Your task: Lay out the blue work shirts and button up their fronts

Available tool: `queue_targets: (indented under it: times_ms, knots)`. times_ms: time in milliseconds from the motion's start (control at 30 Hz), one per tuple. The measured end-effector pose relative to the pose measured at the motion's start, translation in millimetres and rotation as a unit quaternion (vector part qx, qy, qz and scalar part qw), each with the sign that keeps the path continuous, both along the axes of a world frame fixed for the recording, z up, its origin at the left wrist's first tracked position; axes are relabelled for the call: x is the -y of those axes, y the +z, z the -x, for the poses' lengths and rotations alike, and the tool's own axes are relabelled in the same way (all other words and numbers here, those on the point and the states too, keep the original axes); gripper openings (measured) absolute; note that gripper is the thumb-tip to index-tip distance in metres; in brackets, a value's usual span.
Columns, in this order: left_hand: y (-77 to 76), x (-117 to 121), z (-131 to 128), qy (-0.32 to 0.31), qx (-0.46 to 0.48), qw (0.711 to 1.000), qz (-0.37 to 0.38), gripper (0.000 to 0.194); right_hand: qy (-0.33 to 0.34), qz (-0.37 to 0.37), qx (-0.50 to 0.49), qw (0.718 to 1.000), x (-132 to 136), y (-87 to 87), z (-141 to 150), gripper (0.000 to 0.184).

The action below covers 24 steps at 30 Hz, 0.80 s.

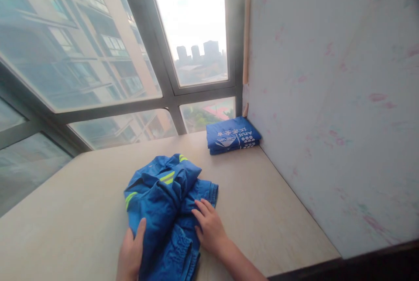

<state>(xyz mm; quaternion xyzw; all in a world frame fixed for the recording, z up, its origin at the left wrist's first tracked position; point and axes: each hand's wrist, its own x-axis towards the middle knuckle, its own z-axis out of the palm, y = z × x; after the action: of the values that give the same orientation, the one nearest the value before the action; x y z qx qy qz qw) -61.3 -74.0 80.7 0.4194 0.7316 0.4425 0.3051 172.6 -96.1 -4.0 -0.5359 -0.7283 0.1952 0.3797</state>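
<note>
A blue work jacket [157,220] with yellow-green reflective stripes lies bunched and partly folded on the pale surface. Its elastic cuffs and hem show at the right and near sides. My left hand [130,250] rests against the jacket's left edge, thumb on the cloth and apart from the fingers, which are partly hidden. Over on the right side, my right hand [211,228] lies on the cloth just below a cuff, its fingers spread.
A neatly folded blue garment [233,136] with white print sits at the back right, against the patterned wall [327,97]. Grey-framed windows [170,102] border the far side of the pale ledge [262,211]. The ledge's dark front edge shows at lower right.
</note>
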Motion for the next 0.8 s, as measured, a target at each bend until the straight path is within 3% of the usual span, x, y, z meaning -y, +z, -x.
queue_targets:
  times_ms: [67, 167, 267, 367, 467, 600, 700, 800]
  knots:
    - [-4.0, 12.8, 4.7, -0.057, -0.203, 0.977, 0.031, 0.052, -0.041, 0.012, 0.053, 0.998, 0.7, 2.3, -1.4, 0.062]
    - [-20.8, 31.2, 7.3, -0.099, -0.337, 0.936, 0.034, 0.056, -0.096, 0.029, 0.098, 0.990, -12.6, 15.9, 3.7, 0.057]
    - [-39.9, 42.4, 9.4, -0.097, -0.343, 0.934, 0.012, 0.053, -0.087, 0.050, 0.161, 0.982, -29.6, 30.3, 7.2, 0.028]
    - [-43.6, 40.6, 22.8, -0.047, -0.251, 0.966, 0.028, 0.054, -0.043, 0.069, 0.198, 0.977, -37.4, 40.2, 2.0, 0.020]
    - [-24.7, 21.4, 48.0, 0.016, -0.053, 0.998, 0.006, 0.052, -0.045, 0.084, 0.154, 0.983, -36.2, 47.5, -18.1, 0.020]
    - [24.0, -27.1, 76.6, 0.096, 0.199, 0.974, -0.055, 0.038, -0.120, 0.096, 0.085, 0.984, -36.2, 58.7, -68.6, 0.023]
    - [57.2, -64.0, 82.7, 0.087, 0.204, 0.971, -0.087, 0.034, -0.191, 0.097, 0.032, 0.976, -40.8, 66.3, -111.3, 0.025]
    - [70.9, -84.8, 77.9, 0.070, 0.121, 0.989, -0.057, 0.032, -0.252, 0.065, -0.039, 0.965, -41.5, 66.4, -146.2, 0.032]
